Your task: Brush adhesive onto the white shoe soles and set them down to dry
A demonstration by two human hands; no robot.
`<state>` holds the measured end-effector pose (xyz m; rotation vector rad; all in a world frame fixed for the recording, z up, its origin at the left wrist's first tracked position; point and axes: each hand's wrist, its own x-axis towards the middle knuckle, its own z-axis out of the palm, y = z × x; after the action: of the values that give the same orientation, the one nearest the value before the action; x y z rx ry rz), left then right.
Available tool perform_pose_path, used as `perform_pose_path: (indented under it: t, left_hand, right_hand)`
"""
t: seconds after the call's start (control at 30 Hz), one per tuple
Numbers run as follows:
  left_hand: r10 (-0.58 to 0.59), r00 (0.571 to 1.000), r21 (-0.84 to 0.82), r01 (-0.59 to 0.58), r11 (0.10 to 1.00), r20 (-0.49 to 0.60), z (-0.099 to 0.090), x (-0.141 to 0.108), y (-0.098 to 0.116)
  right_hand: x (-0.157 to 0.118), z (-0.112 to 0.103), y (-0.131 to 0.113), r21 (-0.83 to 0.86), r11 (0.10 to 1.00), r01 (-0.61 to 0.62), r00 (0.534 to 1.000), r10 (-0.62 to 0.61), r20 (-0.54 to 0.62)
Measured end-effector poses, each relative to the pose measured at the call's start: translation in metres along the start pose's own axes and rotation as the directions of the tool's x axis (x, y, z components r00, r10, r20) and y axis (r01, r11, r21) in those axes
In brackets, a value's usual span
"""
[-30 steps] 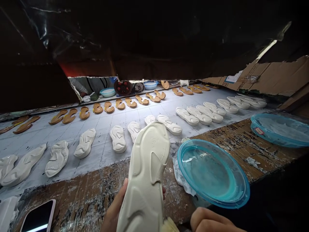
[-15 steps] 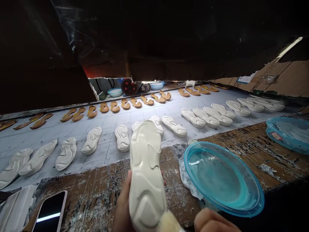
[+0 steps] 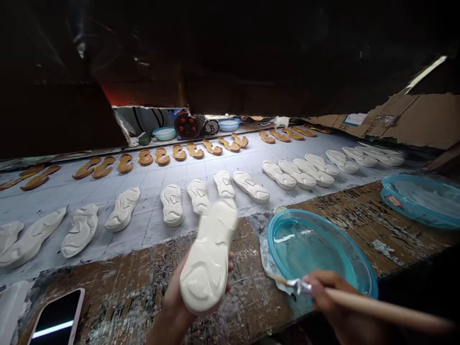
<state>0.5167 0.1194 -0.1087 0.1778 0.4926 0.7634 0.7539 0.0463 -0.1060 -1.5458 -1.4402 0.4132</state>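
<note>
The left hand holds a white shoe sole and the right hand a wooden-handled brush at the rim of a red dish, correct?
No: the dish is blue, as the head view shows. The left hand holds the white shoe sole, the right hand the wooden-handled brush at its rim.

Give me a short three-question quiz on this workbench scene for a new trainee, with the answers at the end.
1. Multiple choice: what does the right hand grip?
A) a wooden-handled brush
B) a hammer
C) a pair of scissors

2. True or false: the smartphone lies on the stained bench.

3. Fill in the blank: the white shoe sole is held in the ____ hand.

Key: 1 A; 2 true; 3 left.
</note>
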Motion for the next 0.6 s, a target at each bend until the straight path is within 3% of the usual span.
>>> perform_pose_path:
  t: [0.07, 0.13, 0.2, 0.33, 0.43, 0.6]
  left_hand:
    - [0.196, 0.979, -0.074, -0.193, 0.978, 0.047, -0.011, -0.003, -0.004]
    - [0.271, 0.957, -0.128, -0.258, 0.958, 0.102, -0.023, -0.005, -0.013]
    - [0.21, 0.975, -0.073, -0.205, 0.976, 0.075, -0.031, -0.002, -0.025]
    - [0.097, 0.991, 0.086, -0.089, 0.992, -0.097, -0.032, 0.009, -0.042]
    - [0.027, 0.994, 0.059, -0.021, 0.998, -0.103, -0.031, 0.015, -0.043]
    - [-0.119, 0.992, -0.029, 0.118, 0.993, -0.048, -0.039, 0.02, -0.036]
  right_hand:
    - [0.009, -0.014, 0.017, -0.121, 0.971, -0.206, 0.977, 0.196, -0.09]
    - [0.016, -0.018, 0.032, -0.186, 0.94, -0.285, 0.958, 0.273, -0.087]
    - [0.021, -0.015, 0.044, -0.234, 0.918, -0.319, 0.947, 0.317, -0.047]
    - [0.024, 0.001, 0.057, -0.262, 0.908, -0.326, 0.932, 0.355, 0.07]
    - [0.025, 0.005, 0.057, -0.245, 0.912, -0.33, 0.922, 0.367, 0.124]
    - [0.028, -0.011, 0.051, -0.152, 0.928, -0.34, 0.927, 0.358, 0.109]
